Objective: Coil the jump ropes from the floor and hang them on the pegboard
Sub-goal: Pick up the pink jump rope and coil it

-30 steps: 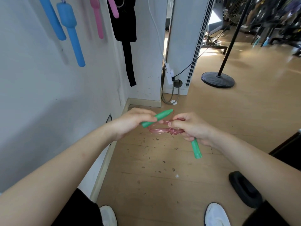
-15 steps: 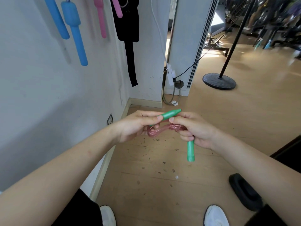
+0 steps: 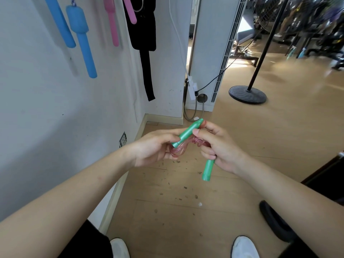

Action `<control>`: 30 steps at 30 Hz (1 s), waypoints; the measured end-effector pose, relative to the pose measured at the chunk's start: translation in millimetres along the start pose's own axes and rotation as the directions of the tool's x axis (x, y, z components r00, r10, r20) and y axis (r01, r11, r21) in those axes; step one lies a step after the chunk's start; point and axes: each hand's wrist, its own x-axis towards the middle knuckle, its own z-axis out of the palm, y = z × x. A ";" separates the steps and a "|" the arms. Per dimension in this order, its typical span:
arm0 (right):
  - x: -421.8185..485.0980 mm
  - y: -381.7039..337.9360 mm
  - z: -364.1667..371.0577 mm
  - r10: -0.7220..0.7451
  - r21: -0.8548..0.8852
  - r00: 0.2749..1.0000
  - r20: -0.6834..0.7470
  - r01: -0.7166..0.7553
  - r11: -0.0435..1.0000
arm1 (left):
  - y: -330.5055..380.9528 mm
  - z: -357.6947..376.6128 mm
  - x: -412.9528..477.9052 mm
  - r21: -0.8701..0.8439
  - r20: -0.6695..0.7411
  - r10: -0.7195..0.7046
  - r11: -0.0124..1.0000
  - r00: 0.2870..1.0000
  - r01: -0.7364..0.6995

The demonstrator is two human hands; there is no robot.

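Wooden floor [image 3: 167,211] is stretching below, where the left hand [image 3: 154,148] is gripping the upper green handle [image 3: 187,134] and coiled pink rope [image 3: 178,151], while the right hand [image 3: 218,148] is clasping the lower green handle [image 3: 208,169]; blue handles [image 3: 82,34] are hanging on the wall [image 3: 37,127].

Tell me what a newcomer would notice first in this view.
Centre frame, the left hand and right hand hold a coiled pink rope between them. The left pinches the upper green handle, while the lower green handle hangs from the right fist. Upper left, blue handles and pink handles hang on the white wall.
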 end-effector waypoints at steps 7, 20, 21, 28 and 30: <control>-2.0 -2.8 -0.4 -0.032 -0.109 0.999 0.000 0.032 0.993 | -5.5 -6.6 -0.1 0.047 -0.221 0.000 0.999 0.975 0.010; -3.6 -0.7 4.5 -0.024 -0.310 0.998 -0.052 0.006 0.951 | -5.0 -1.2 3.8 0.124 -0.467 -0.058 0.984 0.882 0.130; -4.0 -1.0 5.3 -0.018 -0.326 0.999 -0.050 0.000 0.945 | -4.1 -0.8 3.8 0.093 -0.469 -0.079 0.986 0.880 0.138; -3.1 0.2 6.0 0.075 -0.326 0.994 -0.083 -0.099 0.940 | 1.9 -1.9 -0.2 0.014 -0.382 -0.171 0.982 0.908 0.191; -2.0 -0.5 4.7 0.112 -0.286 0.989 -0.095 -0.135 0.949 | 3.3 -2.3 -1.7 -0.033 -0.343 -0.186 0.982 0.921 0.186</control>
